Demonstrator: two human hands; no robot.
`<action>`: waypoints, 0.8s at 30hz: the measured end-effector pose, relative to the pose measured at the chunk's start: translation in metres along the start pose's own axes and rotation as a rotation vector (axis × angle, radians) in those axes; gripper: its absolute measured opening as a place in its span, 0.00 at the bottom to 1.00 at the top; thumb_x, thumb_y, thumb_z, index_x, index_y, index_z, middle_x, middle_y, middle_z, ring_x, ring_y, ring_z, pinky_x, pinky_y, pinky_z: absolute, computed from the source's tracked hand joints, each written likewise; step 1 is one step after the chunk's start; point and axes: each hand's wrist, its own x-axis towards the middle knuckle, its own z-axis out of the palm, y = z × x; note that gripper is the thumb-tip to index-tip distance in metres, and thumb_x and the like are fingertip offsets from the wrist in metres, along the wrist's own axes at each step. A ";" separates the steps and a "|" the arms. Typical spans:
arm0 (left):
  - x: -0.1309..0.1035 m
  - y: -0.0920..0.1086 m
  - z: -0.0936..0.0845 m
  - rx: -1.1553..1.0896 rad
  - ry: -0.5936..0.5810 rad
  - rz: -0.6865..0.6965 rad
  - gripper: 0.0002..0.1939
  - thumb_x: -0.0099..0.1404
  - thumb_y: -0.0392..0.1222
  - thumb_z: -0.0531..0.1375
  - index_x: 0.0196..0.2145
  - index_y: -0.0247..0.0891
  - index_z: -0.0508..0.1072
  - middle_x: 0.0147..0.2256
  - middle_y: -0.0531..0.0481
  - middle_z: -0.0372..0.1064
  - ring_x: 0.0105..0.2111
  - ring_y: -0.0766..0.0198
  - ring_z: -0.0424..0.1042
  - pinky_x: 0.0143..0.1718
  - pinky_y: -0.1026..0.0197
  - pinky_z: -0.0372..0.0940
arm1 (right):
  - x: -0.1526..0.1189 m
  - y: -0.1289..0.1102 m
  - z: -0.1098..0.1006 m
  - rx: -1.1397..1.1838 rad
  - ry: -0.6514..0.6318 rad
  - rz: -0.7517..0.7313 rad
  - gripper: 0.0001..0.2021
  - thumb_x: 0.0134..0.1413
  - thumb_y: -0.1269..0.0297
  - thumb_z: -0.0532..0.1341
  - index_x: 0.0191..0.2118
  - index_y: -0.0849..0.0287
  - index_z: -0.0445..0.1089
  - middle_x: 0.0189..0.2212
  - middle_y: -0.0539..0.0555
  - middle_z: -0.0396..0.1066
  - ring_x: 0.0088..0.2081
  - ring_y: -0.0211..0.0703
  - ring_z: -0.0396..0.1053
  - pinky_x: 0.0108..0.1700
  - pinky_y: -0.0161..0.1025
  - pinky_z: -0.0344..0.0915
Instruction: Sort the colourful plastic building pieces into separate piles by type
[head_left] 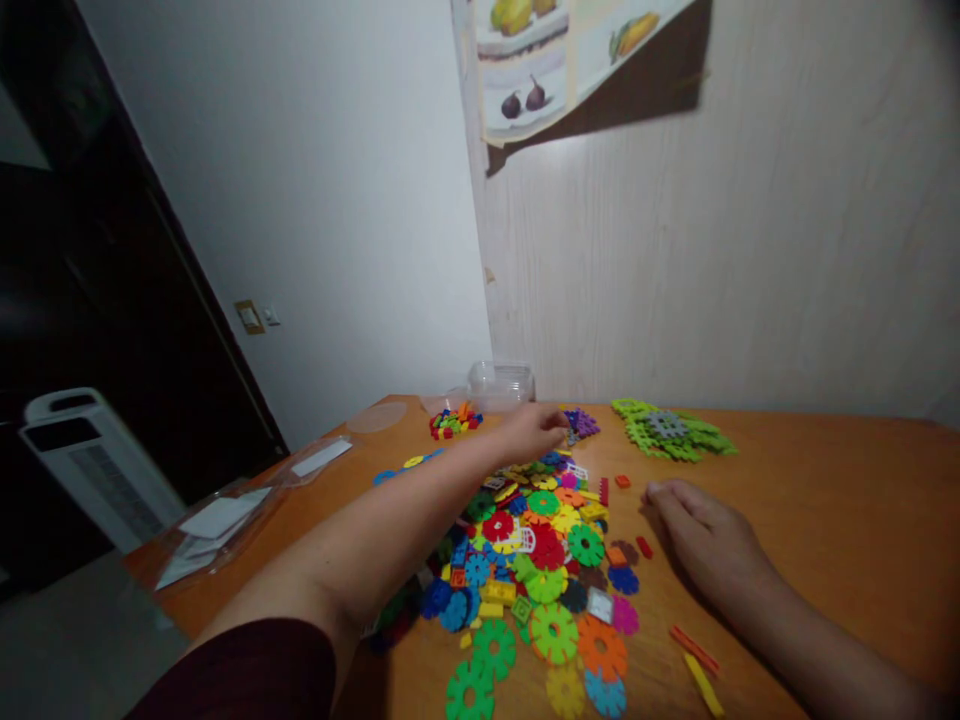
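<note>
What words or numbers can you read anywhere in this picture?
There are none to read.
The poster on the wall shows only fruit pictures, no clear words.
The white sheets in the plastic bags are blank or too blurred.
The fan panel is too dark.
The colourful pieces between the left hand and right hand carry no lettering.

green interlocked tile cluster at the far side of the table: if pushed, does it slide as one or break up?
The green tile cluster looks like flat slotted plastic pieces, loosely overlapped, so it probably scatters rather than slides as one. Likely light and stiff. Lying flat on the wooden table, it should not roll.
</note>
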 end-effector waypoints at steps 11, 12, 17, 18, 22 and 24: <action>0.007 0.077 0.077 0.214 -0.488 0.205 0.15 0.66 0.44 0.64 0.50 0.40 0.78 0.48 0.43 0.76 0.44 0.56 0.75 0.44 0.58 0.69 | 0.004 0.012 0.002 0.008 -0.066 0.014 0.22 0.60 0.42 0.52 0.31 0.53 0.73 0.29 0.50 0.77 0.37 0.51 0.74 0.37 0.40 0.65; 0.006 0.077 0.079 0.170 -0.469 0.173 0.15 0.68 0.45 0.63 0.50 0.38 0.77 0.49 0.42 0.75 0.44 0.56 0.75 0.46 0.56 0.70 | 0.004 0.012 0.002 0.000 -0.066 0.012 0.23 0.60 0.41 0.51 0.30 0.53 0.72 0.28 0.50 0.76 0.36 0.51 0.74 0.37 0.41 0.65; 0.003 0.066 0.070 0.040 -0.343 0.061 0.19 0.72 0.47 0.60 0.57 0.37 0.70 0.55 0.41 0.69 0.50 0.55 0.72 0.50 0.47 0.72 | 0.002 0.010 0.002 -0.033 -0.049 0.002 0.23 0.61 0.43 0.51 0.28 0.53 0.71 0.26 0.50 0.75 0.34 0.49 0.73 0.34 0.40 0.64; 0.004 0.061 0.064 0.007 -0.306 0.026 0.20 0.72 0.47 0.61 0.57 0.37 0.70 0.55 0.41 0.69 0.50 0.54 0.73 0.50 0.47 0.71 | 0.002 0.010 0.002 -0.036 -0.044 -0.001 0.23 0.62 0.43 0.51 0.29 0.53 0.72 0.27 0.50 0.75 0.35 0.49 0.73 0.34 0.39 0.63; 0.006 0.027 0.023 -0.133 -0.114 -0.160 0.20 0.71 0.48 0.61 0.56 0.35 0.71 0.53 0.42 0.70 0.48 0.55 0.73 0.47 0.48 0.72 | 0.000 0.010 0.001 -0.063 -0.021 -0.025 0.22 0.62 0.44 0.52 0.28 0.55 0.72 0.26 0.50 0.75 0.34 0.48 0.72 0.32 0.39 0.62; 0.005 0.002 -0.005 -0.193 0.009 -0.278 0.15 0.69 0.46 0.63 0.48 0.33 0.75 0.43 0.45 0.74 0.38 0.60 0.75 0.39 0.57 0.72 | 0.000 0.010 0.001 -0.080 -0.027 -0.033 0.22 0.63 0.45 0.52 0.28 0.55 0.71 0.25 0.49 0.74 0.32 0.48 0.72 0.32 0.38 0.62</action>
